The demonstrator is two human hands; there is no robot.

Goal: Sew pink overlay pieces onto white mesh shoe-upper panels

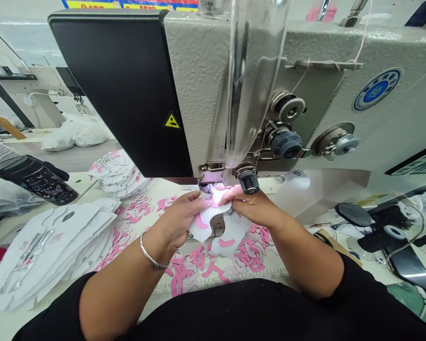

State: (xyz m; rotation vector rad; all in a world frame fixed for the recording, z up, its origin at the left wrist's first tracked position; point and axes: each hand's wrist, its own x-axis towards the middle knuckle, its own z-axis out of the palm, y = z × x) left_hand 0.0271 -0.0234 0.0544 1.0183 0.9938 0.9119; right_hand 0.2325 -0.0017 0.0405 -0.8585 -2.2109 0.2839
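A white textured fabric piece (230,232) with pink curved patches lies under the needle area of a sewing machine (199,85). My left hand (182,215) grips the fabric's left side, thumb on top close to the presser foot (206,188). On the other side, my right hand (252,203) pinches the fabric's upper right part, its fingertips beside the foot. The machine lamp lights a pink patch between the two hands. An opening in the fabric shows the metal plate (217,225) below. The fingers' undersides are hidden.
Loose pink pieces (179,272) are scattered around the fabric. Stacks of white cut panels (57,251) and finished-looking round pieces (117,173) stand at left, near a dark bottle (35,180). A black thread cone (381,237) and a phone-like dark slab (413,270) lie at right.
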